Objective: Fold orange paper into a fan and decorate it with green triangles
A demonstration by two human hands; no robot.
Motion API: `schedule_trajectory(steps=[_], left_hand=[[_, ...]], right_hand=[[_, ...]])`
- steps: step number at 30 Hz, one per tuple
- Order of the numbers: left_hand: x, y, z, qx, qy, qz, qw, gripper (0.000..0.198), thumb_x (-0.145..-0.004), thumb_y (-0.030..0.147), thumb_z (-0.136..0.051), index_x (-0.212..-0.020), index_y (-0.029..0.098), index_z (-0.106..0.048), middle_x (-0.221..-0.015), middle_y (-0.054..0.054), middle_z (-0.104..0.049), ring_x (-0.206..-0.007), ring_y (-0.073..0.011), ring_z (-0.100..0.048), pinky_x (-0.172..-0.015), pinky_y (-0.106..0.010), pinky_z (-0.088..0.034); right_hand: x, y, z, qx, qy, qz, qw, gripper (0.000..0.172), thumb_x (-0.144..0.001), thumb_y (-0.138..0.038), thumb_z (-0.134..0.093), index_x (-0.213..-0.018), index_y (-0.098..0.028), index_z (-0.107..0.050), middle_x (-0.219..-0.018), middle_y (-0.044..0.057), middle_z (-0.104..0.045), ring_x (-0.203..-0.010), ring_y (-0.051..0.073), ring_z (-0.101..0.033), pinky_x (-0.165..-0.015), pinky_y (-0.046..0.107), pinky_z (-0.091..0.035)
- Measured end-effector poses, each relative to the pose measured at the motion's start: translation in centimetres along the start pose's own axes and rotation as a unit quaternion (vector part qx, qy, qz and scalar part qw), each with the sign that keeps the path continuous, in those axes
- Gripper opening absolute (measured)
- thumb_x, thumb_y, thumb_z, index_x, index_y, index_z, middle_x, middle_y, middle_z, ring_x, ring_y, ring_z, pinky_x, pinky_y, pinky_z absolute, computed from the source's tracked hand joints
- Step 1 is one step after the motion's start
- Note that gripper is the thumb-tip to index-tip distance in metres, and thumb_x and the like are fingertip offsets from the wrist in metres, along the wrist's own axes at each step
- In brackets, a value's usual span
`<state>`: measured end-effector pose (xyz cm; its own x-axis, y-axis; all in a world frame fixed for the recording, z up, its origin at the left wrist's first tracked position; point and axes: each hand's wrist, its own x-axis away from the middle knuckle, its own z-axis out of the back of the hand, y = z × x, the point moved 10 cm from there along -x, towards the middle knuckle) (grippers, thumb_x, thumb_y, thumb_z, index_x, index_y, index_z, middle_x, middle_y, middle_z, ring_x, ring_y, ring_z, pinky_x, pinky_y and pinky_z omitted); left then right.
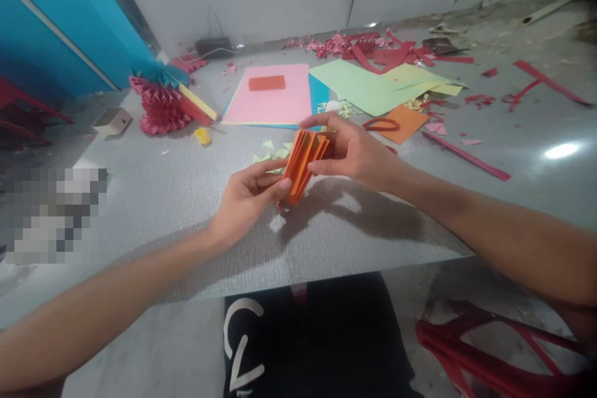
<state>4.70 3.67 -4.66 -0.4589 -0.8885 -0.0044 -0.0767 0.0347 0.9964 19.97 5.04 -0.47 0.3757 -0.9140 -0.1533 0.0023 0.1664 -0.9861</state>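
Observation:
An orange accordion-folded paper [301, 165] is held above the near middle of the table, its pleats fanned a little apart. My left hand [254, 196] pinches its lower left end between thumb and fingers. At the upper right side, my right hand [352, 152] grips the pleats with the thumb in front and the fingers behind. Pale green paper scraps [275, 154] lie just behind the left fingers. Beyond the right hand sit an orange paper sheet [405, 127] and red-handled scissors [380, 124], partly hidden.
Pink sheets [270, 102] with an orange folded strip [266, 83] on top lie at the back, beside light green sheets [359, 87]. Pleated red paper [163, 109] stands at left near a yellow cap [203, 136]. Red scraps [392, 53] litter the back right. A red chair [494, 348] is lower right.

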Motion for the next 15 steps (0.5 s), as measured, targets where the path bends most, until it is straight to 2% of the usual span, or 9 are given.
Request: schedule_trajectory(steps=[4,7,10,15], left_hand=[[-0.1,0.1,0.2,-0.006,0.009,-0.019,1.000,0.049,-0.088,0.039,-0.082,-0.130,0.016,-0.070,-0.095,-0.010,-0.083,-0.077,-0.0202,-0.077,-0.062,-0.027,-0.060],[-0.1,0.4,0.3,-0.017,0.016,-0.025,0.999,0.047,-0.089,0.039,-0.081,-0.127,0.015,-0.071,-0.091,-0.008,-0.082,-0.074,-0.0178,-0.075,-0.062,-0.027,-0.060],[-0.1,0.4,0.3,-0.019,0.027,-0.019,0.999,0.043,-0.088,0.038,-0.082,-0.123,0.014,-0.072,-0.087,-0.006,-0.081,-0.069,-0.0143,-0.071,-0.063,-0.026,-0.058],[-0.1,0.3,0.5,-0.002,0.035,-0.017,0.999,0.040,-0.088,0.037,-0.081,-0.120,0.015,-0.072,-0.086,-0.005,-0.080,-0.067,-0.0128,-0.069,-0.063,-0.025,-0.057]], right_hand=[[-0.2,-0.1,0.8,-0.022,0.025,-0.020,0.999,0.061,-0.073,-0.027,-0.088,-0.125,-0.025,-0.055,-0.103,0.004,-0.074,-0.093,0.023,-0.073,-0.082,0.039,-0.063],[-0.4,0.1,1.5,-0.044,0.051,-0.026,0.997,0.060,-0.071,-0.029,-0.090,-0.121,-0.025,-0.057,-0.103,0.005,-0.075,-0.094,0.023,-0.073,-0.081,0.038,-0.063],[-0.6,0.3,1.7,-0.057,0.055,-0.024,0.997,0.054,-0.070,-0.027,-0.089,-0.115,-0.023,-0.059,-0.098,0.004,-0.075,-0.093,0.022,-0.073,-0.081,0.037,-0.061],[-0.8,0.5,2.0,-0.054,0.060,-0.015,0.997,0.045,-0.069,-0.024,-0.089,-0.106,-0.021,-0.062,-0.096,0.004,-0.076,-0.092,0.021,-0.072,-0.080,0.037,-0.060]])
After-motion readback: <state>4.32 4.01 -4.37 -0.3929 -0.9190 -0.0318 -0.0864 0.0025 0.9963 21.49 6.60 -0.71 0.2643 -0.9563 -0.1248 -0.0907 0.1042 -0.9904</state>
